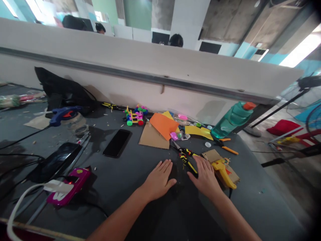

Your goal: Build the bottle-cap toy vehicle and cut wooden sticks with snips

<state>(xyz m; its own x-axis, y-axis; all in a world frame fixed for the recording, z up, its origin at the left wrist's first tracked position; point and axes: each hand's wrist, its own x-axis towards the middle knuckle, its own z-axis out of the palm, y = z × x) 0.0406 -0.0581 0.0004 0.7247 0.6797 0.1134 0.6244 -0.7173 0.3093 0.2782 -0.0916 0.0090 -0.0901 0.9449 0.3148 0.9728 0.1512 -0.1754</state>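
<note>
My left hand (159, 179) lies flat on the dark grey table (120, 187), fingers stretched out and thumb apart, holding nothing. To its right, my right hand (205, 175) rests with fingers spread beside black and yellow pliers (187, 163); whether its fingers touch their handles I cannot tell. Scissors (178, 147) with open-looking blades lie just beyond. Right of my right hand, a yellow glue gun (224, 172) sits on a piece of cardboard (212, 155). Ahead of my left hand lie a cardboard sheet (152, 138) and an orange sheet (164, 124).
A black phone (117, 143), a colourful toy (135, 117), a teal bottle (232, 120) and orange-handled pliers (227, 147) stand or lie around. At left are a magenta power strip (70, 187), cables and a blue glue gun (64, 114). A low partition (140, 57) borders the back.
</note>
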